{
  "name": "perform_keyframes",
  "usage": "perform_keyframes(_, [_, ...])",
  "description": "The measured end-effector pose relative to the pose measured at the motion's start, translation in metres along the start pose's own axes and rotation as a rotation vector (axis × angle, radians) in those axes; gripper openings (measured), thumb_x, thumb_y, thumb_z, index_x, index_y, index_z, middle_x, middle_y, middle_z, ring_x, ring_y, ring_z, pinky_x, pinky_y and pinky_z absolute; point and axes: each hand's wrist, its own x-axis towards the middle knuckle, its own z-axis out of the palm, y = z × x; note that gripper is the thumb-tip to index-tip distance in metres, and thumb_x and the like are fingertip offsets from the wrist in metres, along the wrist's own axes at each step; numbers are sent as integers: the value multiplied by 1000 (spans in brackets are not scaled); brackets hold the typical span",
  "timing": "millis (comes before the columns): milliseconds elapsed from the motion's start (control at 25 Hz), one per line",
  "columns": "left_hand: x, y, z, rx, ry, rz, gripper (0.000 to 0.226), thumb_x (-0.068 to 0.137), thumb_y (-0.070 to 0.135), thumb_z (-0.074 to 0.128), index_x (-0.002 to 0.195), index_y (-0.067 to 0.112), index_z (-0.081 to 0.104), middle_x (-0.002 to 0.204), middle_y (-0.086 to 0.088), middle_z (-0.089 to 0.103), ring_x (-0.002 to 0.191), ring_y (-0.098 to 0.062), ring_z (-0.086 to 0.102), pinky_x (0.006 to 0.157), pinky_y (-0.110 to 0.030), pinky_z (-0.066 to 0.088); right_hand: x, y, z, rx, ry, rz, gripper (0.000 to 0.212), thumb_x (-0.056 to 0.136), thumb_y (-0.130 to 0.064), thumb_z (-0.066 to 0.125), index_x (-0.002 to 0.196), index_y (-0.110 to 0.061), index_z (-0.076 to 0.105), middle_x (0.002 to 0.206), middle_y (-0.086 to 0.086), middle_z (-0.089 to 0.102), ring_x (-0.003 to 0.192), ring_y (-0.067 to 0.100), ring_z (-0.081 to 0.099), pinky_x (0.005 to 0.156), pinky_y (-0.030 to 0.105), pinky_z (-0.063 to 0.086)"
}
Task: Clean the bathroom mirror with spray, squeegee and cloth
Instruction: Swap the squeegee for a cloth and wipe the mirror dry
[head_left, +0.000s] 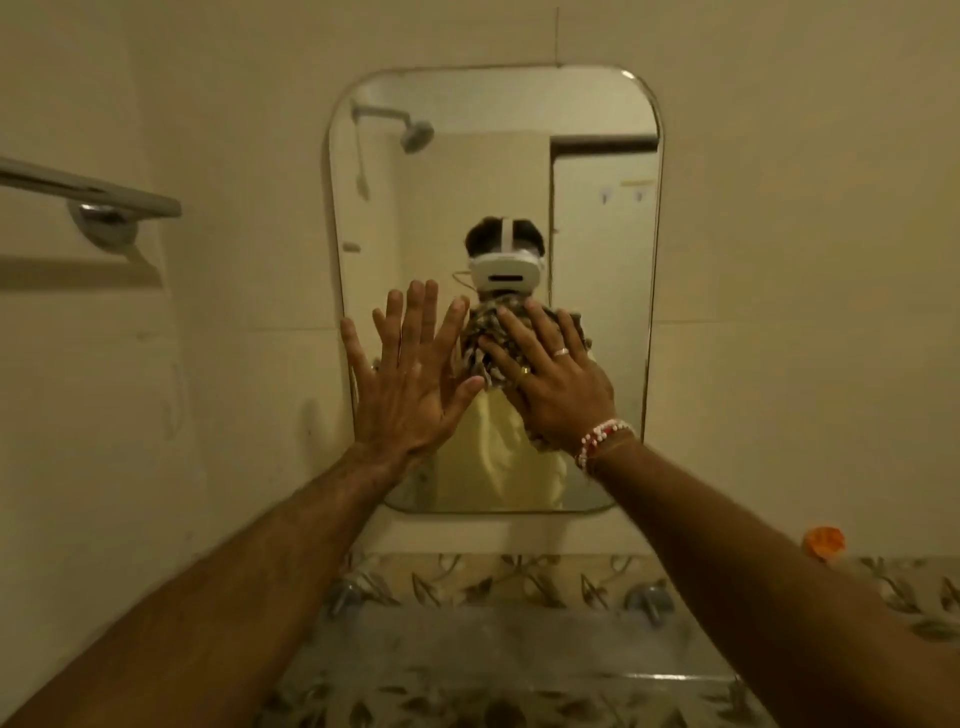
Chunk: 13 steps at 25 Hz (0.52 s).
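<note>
Here, left hand (410, 379) splayed flat on mirror (597, 208), right hand (550, 374) apparently pressing cloth (480, 343).

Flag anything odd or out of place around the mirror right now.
Nothing looks damaged or spilled. One oddity: the left hand is pressed bare and flat on the mirror beside the cloth under the right hand, which could leave fresh prints.

Your left hand (410, 379) flat and splayed against the mirror (597, 234) near its left edge, your right hand (550, 379) pressing a patterned cloth (480, 343) to the glass just beside it, towel bar (88, 192) on the left wall
</note>
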Motion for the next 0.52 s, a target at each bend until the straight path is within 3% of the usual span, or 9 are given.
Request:
perform_keyframes(280, [-101,44,27,23,-234,13,83,100,75,16,167,28,12,175,-15,0,162,-36,1,119,-76,-4,-130,-49,34,22,-105,-87,58,103,-41,44,157,-28,27,166,10,20,153,40,13,120,65,15])
perform_keyframes(400, [-77,45,24,27,-216,40,84,98,75,24,167,26,18,175,-15,0,162,-35,0,119,-75,-4,-118,-30,28,7,-133,-130,61,102,-44,41,158,-33,20,168,7,15,154,37,11,119,65,16])
perform_keyframes(520, [-3,32,7,67,-119,86,83,99,75,23,167,28,17,175,-13,2,162,-34,1,121,-71,-10,-58,9,8,33,-50,21,63,99,-46,40,158,-35,19,169,3,8,155,33,6,122,61,6])
